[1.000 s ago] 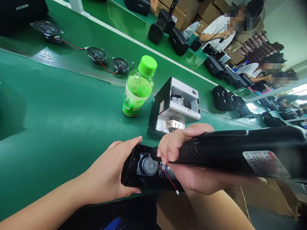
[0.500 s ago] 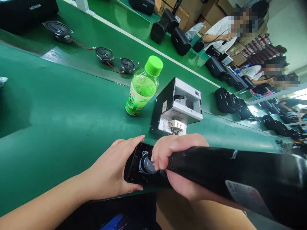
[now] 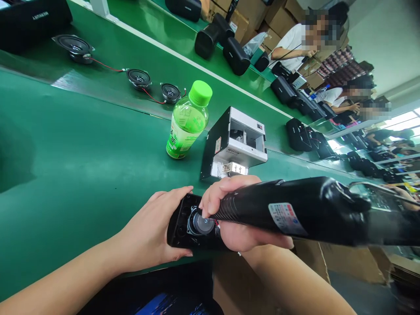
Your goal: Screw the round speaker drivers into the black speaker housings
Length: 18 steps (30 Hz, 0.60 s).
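Observation:
My left hand [image 3: 164,225] is wrapped round the left end of a black speaker housing [image 3: 182,229], thumb on the near side and fingers on the far side. Inside the housing sits a round speaker driver [image 3: 202,223] with its grey magnet facing up; a bit of red wire shows beside it. My right hand [image 3: 236,218] grips a black electric screwdriver [image 3: 256,208] with a white and red label, held nearly level over the housing. Its tip, and the right part of the housing, are hidden behind my right hand.
Beyond my hands stand a black and silver screw feeder [image 3: 234,140] and a green-capped bottle [image 3: 188,120]. Several wired speaker drivers [image 3: 139,78] lie on the green bench [image 3: 82,175]. Black speakers [image 3: 236,54] line the far side, where a person [image 3: 292,46] works. A cardboard box [image 3: 348,262] is at lower right.
The screwdriver's rear end has swung up and away from me, uncovering more of its body and my right forearm. My left hand keeps its hold on the housing. The view has shifted slightly.

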Tool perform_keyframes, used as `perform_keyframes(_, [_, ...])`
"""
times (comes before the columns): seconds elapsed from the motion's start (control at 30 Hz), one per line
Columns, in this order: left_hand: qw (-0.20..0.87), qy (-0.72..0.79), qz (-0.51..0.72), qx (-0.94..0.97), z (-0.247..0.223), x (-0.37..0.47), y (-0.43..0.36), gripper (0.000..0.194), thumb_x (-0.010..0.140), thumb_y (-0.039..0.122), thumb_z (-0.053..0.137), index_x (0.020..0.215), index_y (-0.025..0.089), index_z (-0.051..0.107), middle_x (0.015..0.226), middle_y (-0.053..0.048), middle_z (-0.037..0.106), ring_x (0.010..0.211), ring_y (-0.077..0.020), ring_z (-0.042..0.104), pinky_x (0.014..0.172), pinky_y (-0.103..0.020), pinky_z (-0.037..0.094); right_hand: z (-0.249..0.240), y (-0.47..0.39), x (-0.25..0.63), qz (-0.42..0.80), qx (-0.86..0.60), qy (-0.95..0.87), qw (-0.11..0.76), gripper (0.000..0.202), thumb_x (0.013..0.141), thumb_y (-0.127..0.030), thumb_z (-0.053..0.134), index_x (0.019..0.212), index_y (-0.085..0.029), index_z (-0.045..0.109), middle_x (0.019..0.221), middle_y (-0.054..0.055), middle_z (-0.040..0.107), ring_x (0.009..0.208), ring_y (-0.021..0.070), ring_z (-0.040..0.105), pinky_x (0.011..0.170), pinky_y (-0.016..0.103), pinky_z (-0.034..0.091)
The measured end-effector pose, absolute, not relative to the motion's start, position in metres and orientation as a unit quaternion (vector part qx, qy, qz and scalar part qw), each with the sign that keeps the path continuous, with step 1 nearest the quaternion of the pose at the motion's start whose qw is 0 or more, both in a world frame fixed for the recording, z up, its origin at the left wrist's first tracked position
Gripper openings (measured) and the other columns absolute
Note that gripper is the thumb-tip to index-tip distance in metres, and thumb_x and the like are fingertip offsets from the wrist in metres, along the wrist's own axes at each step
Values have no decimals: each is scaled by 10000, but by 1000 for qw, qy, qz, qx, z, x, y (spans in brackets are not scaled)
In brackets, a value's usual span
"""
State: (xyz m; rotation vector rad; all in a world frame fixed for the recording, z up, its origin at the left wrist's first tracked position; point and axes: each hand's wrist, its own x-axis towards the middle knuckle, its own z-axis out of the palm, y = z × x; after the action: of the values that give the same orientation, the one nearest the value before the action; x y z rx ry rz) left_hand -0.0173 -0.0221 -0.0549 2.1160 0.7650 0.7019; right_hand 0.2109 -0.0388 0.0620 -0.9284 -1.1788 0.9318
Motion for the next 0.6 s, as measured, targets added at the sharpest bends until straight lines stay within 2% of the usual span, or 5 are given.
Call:
perform_keyframes(0.13, [367,305,274,835,-61,-17,-24,1600,711,586,1216,2034,413,332,1895,-162,733,1626,-512,796,1414,-703,627,76,-40,209,384,-384,-488,683,775,969,-1029,902,1255,-309,887,763,-42,816,534,200,723,577,365,669])
perform_keyframes(0.23, [361,310,261,840,-59,-19,-25,1614,718,521,1209,2045,427,293,1884,-152,742,1620,-508,799,1386,-698,657,110,-44,224,373,-377,-471,705,681,1043,-951,898,1321,-331,945,751,-28,829,555,212,737,593,380,679])
perform_keyframes(0.33, [364,318,248,840,-55,-20,-25,1642,723,468,1205,2052,454,241,1890,-146,737,1637,-513,788,1374,-703,671,140,-41,245,265,-382,-493,736,644,1089,-942,853,1254,-334,988,731,-10,804,585,222,725,625,416,682])
perform_keyframes(0.47, [360,327,250,837,-50,-21,-27,1647,720,388,1188,2045,487,213,1862,-121,759,1605,-499,801,1331,-672,704,145,-20,263,200,-391,-514,736,731,933,-1031,932,1030,-307,948,676,-30,802,531,220,706,547,376,623])
perform_keyframes(0.6, [360,333,241,837,-44,-22,-29,1627,743,342,1168,2040,488,196,1860,-123,754,1599,-493,798,1347,-682,686,134,-4,266,209,-412,-507,728,817,828,-1087,954,1015,-294,890,650,-49,789,491,211,679,502,351,605])
